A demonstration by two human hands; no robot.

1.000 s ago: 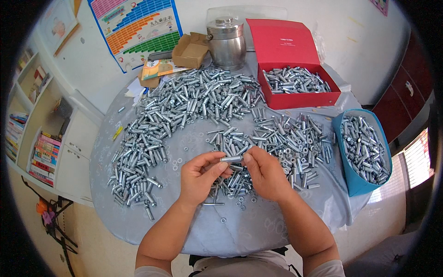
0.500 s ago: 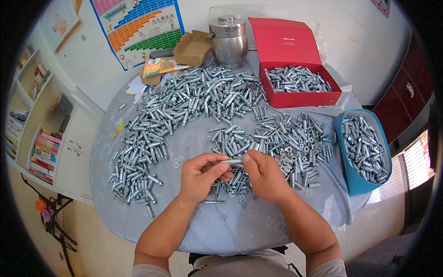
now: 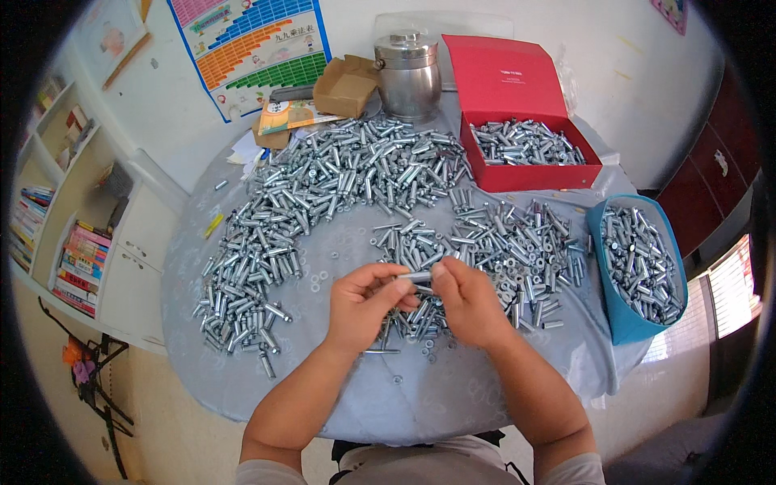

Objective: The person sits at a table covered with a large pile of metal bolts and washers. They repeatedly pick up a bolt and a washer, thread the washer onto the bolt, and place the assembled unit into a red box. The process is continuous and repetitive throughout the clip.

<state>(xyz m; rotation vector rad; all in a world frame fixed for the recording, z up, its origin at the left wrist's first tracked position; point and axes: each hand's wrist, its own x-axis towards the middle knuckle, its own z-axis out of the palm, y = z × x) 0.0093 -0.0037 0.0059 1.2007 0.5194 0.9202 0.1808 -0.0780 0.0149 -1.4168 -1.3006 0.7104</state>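
Between my two hands, just above the near middle of the table, is a silvery expansion bolt [image 3: 416, 276]. The fingers of my left hand [image 3: 360, 305] pinch its left end, and my right hand [image 3: 470, 305] grips the other end between thumb and curled fingers, which hide part of it. Beyond and beneath the hands spreads a loose pile of metal sleeves, bolts and washers [image 3: 509, 250]. A large curved heap of similar bolts [image 3: 347, 166] runs from the far middle round to the left side. A few washers [image 3: 428, 349] lie close to my hands on the grey tablecloth.
A red lidded box [image 3: 529, 176] full of bolts stands at the back right; a teal bin [image 3: 634, 315], also full, sits at the right edge. A steel canister [image 3: 408, 85], an open cardboard box [image 3: 343, 89] and a yellow marker [image 3: 214, 225] are on the table.
My left hand has shifted slightly right, closer to my right hand. Both hands still hold the bolt, and the whole view has moved a little.
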